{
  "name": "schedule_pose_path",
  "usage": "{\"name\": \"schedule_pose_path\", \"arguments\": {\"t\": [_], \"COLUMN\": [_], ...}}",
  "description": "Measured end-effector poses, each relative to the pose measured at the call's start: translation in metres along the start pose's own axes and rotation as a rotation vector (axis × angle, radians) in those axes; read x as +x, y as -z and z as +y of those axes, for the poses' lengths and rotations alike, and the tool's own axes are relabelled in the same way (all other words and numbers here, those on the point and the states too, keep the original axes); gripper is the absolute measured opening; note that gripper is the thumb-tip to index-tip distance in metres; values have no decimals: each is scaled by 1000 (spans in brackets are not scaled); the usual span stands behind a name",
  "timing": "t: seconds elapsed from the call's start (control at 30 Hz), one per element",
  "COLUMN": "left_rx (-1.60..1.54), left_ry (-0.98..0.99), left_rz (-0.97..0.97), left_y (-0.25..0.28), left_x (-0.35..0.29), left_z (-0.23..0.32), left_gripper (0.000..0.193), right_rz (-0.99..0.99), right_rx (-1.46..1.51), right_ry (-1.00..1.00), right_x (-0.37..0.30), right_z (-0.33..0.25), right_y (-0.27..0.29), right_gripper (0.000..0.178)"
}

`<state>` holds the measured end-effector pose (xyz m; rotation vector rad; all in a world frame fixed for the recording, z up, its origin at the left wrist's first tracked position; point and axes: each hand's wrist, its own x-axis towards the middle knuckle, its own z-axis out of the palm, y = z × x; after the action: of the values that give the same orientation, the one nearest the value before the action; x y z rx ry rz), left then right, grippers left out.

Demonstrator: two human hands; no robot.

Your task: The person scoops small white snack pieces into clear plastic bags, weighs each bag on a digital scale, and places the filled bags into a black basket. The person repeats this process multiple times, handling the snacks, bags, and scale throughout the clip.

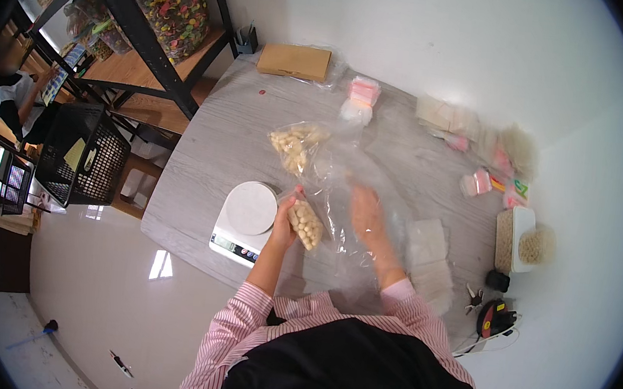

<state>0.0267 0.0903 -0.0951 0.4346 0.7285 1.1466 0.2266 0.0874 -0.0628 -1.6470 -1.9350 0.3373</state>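
My left hand (285, 220) is closed on a small clear bag (305, 225) filled with pale, rounded snack pieces. Beyond it lies a large clear plastic bag (334, 197), with more of the pale snack pieces (298, 147) gathered at its far left end. My right hand (367, 213) shows blurred through the large bag's plastic, apparently inside its open part; its fingers cannot be made out. Just left of my left hand stands a white kitchen scale (239, 225) with a round platform and nothing on it.
Stacks of clear packets (429, 255) lie to the right, with pink-and-white packets (360, 100) farther back. A cardboard piece (294, 62) lies at the far edge. A white tub (523, 241), keys (474, 299) and a black-red device (493, 319) stand right. Shelving (142, 88) borders the left.
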Motion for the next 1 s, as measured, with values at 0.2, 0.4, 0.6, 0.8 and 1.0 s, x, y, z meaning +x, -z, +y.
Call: {"name": "schedule_pose_path", "arguments": {"t": [0.2, 0.4, 0.6, 0.8, 1.0], "left_rx": [-20, -81, -64, -39, -34], "left_ry": [-16, 27, 27, 20, 26], "left_rz": [45, 7, -6, -6, -23], "left_y": [-2, -8, -8, -7, -7], "left_x": [8, 11, 12, 11, 12], "left_z": [5, 10, 11, 11, 12], "left_gripper": [59, 58, 59, 63, 61], "right_rz": [326, 154, 289, 350, 280], "right_rx": [166, 39, 66, 129, 5], "right_ry": [-149, -266, -130, -153, -89], "right_x": [-25, -32, -18, -18, -22], "right_z": [-4, 6, 1, 9, 4], "right_y": [3, -26, -36, -32, -33], "right_gripper": [24, 23, 25, 24, 26]}}
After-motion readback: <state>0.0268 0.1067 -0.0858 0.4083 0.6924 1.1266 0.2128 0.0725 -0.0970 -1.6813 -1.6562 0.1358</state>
